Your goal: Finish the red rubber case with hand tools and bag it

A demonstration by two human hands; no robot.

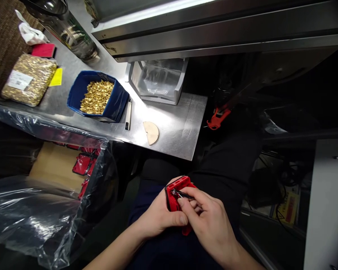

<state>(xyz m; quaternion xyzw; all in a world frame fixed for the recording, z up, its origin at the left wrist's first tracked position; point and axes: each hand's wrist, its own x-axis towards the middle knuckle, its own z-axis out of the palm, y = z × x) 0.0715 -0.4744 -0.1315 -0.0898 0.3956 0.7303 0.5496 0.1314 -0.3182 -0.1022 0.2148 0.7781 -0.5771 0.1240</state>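
My left hand [159, 213] is wrapped round a red plastic part [174, 203] with a black edge, its thumb lying across the front. My right hand [211, 219] pinches a slim dark tool [185, 195] with a shiny metal tip. That tip touches the part near its upper end, by a small dark opening. Fingers hide most of the tool, so its exact kind is unclear. Both hands are held over my lap, below the metal table [183, 140].
A blue bin [119, 99] of small brass pieces, a pen-like cutter [128, 115], a semicircular disc [151, 133] and a grey bin [169, 98] stand on the table. A plastic-lined box [56, 159] with red parts is at left. An orange-handled tool [218, 119] hangs beyond the table edge.
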